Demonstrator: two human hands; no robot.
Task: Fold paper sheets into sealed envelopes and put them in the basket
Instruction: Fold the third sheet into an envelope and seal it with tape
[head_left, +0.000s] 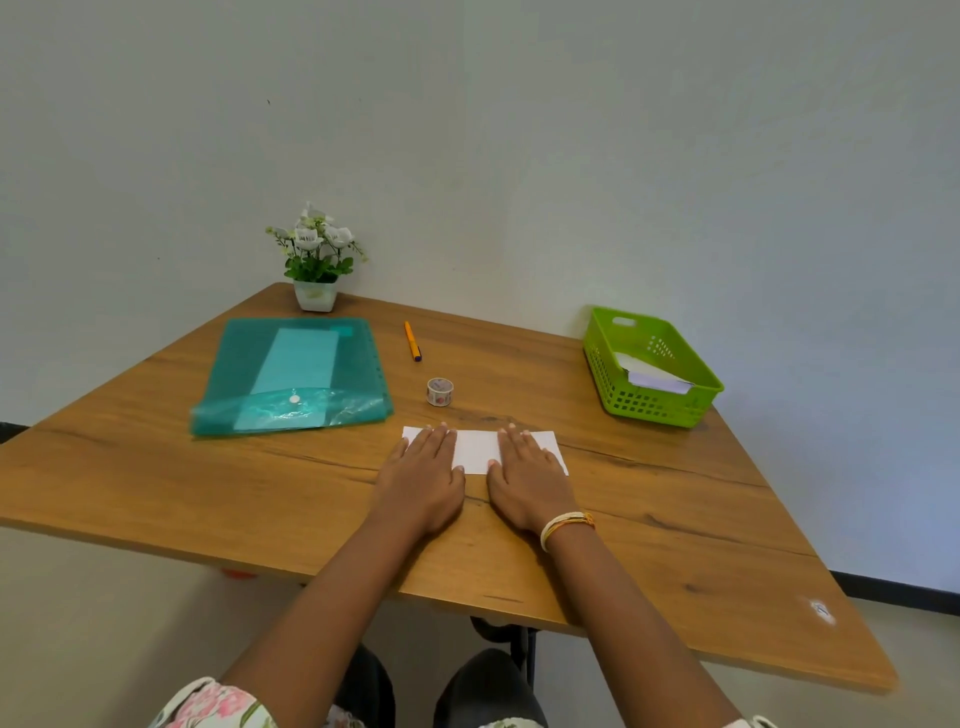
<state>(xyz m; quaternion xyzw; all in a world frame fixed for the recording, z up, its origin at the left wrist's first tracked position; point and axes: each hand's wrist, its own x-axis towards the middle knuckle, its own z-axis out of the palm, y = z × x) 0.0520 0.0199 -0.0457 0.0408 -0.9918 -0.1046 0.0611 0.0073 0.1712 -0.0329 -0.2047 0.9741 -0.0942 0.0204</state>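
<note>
A folded white paper sheet (475, 449) lies flat on the wooden table (208, 483) in front of me. My left hand (423, 478) presses palm-down on its left part, fingers together and stretched out. My right hand (527, 478), with bracelets at the wrist, presses flat on its right part. A strip of paper shows between the two hands. The green plastic basket (649, 410) stands at the far right of the table with folded white paper (652, 374) inside. A small roll of patterned tape (440, 391) stands just beyond the sheet.
A teal plastic folder (293, 376) holding paper lies at the left. An orange pen (412, 341) lies beyond the tape. A small potted plant with white flowers (316, 260) stands at the far corner by the wall. The table's right edge runs diagonally near the basket.
</note>
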